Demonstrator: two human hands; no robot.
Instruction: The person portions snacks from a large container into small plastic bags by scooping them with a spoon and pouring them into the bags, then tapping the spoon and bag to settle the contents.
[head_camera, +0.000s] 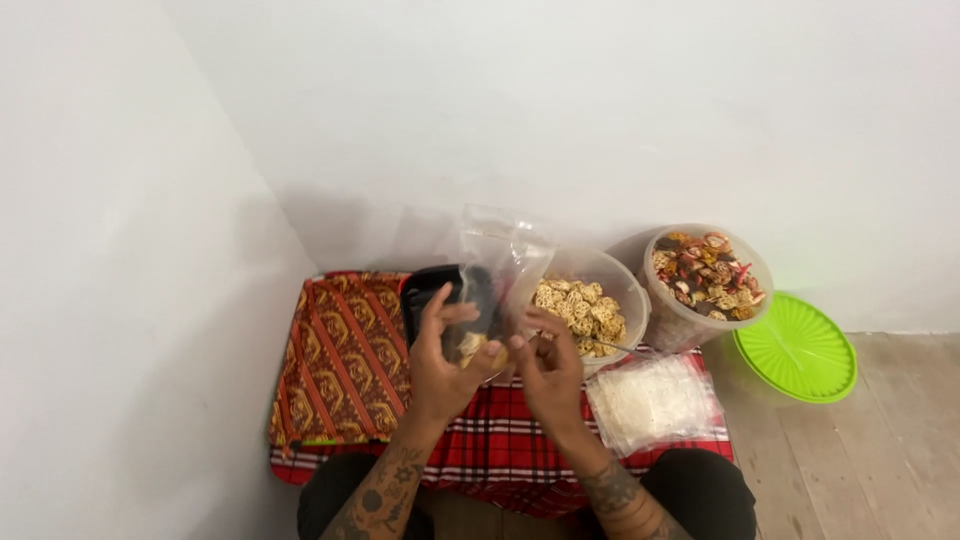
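Observation:
My left hand (442, 358) holds up a small clear plastic bag (497, 270) with a few pale snack pieces at its bottom. My right hand (547, 365) pinches the bag's lower edge from the right side. Just behind the bag stands a clear tub (612, 275) of pale yellow round crackers. A second clear tub (688, 322) to the right holds mixed red and brown snacks. A black tray (420, 295) sits behind my left hand, partly hidden by the bag.
A red plaid cloth (500, 450) covers the low surface before me. A patterned red and gold cloth (345, 355) lies at left. A stack of clear plastic bags (652, 400) rests at right. A green round lid (797, 350) lies on the wooden floor. White walls close in behind and left.

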